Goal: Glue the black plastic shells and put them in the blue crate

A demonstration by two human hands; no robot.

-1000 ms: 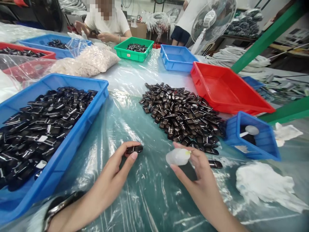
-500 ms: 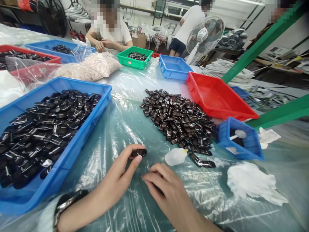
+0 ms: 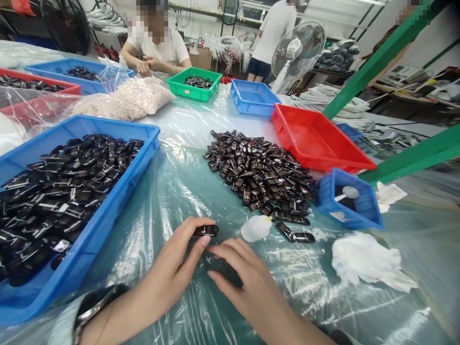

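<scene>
Between thumb and fingers, my left hand (image 3: 179,256) pinches a small glossy black plastic piece (image 3: 206,231) with rounded ends. Just to its right, my right hand (image 3: 244,273) has its thumb and index finger apart, and nothing shows between them. A translucent squeeze bottle (image 3: 256,228) with a yellow tip lies beyond the right hand. Beside the bottle are two loose black pieces (image 3: 294,234). A large heap of similar black pieces (image 3: 260,170) spreads over the plastic-covered table (image 3: 172,191) farther back.
At left stands a big blue tray (image 3: 140,165) of black pieces. A red tray (image 3: 316,134), a small blue bin (image 3: 362,215) and crumpled white tissue (image 3: 370,261) are on the right. Across the table sits a person (image 3: 158,48), near a green tray (image 3: 176,86) and a bag of beige parts (image 3: 132,98).
My right thumb and index finger have spread apart. My left hand keeps hold of the black piece in nearly the same place. The whole view has shifted slightly.
</scene>
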